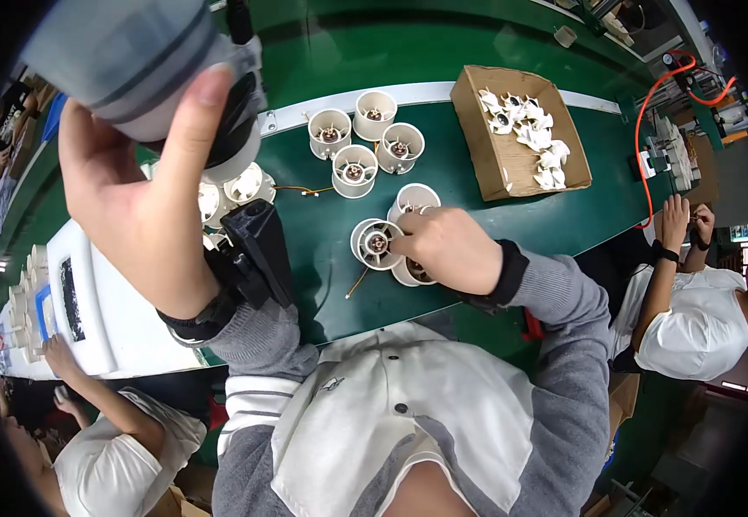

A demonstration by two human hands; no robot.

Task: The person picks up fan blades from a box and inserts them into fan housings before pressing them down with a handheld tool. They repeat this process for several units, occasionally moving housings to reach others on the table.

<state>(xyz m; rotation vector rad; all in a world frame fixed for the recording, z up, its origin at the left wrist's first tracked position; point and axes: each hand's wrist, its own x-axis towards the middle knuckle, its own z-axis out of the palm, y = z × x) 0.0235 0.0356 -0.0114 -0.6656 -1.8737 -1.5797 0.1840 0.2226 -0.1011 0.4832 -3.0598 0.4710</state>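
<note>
Raised close to the camera, my left hand (146,198) is wrapped round a large translucent grey cylinder (124,65) with a dark band; its exact kind is unclear. My right hand (450,250) has its fingers closed at the rim of a white round motor housing (376,244). That housing is tilted, showing spokes and a copper-coloured centre, and a thin wire with a small plug (354,284) trails from it. Two more housings, one behind (415,196) and one beneath (408,274), sit against it, partly hidden by my hand.
Several white housings (355,171) stand farther back on the green table (512,228). A cardboard box (469,155) at right holds white fan impellers (536,133). More housings (249,183) lie behind my left wrist. Co-workers sit at left (120,457) and right (693,323). An orange hose (641,164) hangs at right.
</note>
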